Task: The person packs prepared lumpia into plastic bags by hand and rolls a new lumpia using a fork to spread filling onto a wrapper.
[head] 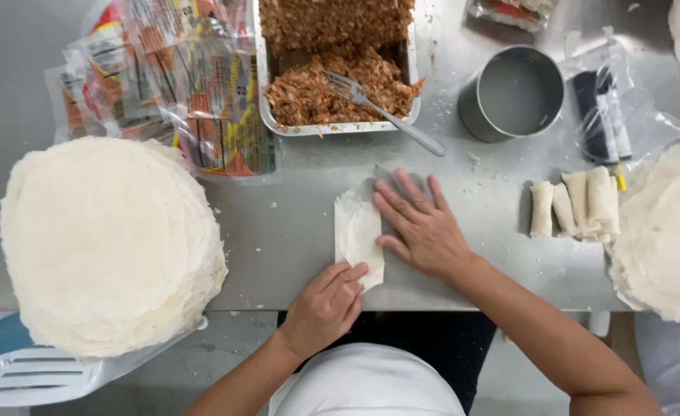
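Note:
A thin white wrapper (357,235) lies partly folded on the steel table (293,231) in front of me. My left hand (326,304) pinches its near corner at the table's front edge. My right hand (421,223) lies flat, fingers spread, pressing the wrapper's right side down. Several finished rolls (575,204) lie in a row to the right.
A foil tray of shredded brown filling (332,73) with a fork (386,112) sits at the back. A round metal tin (513,94) stands right of it. Tall wrapper stacks rest at left (105,243) and right (663,231). Plastic packaging (170,85) lies back left.

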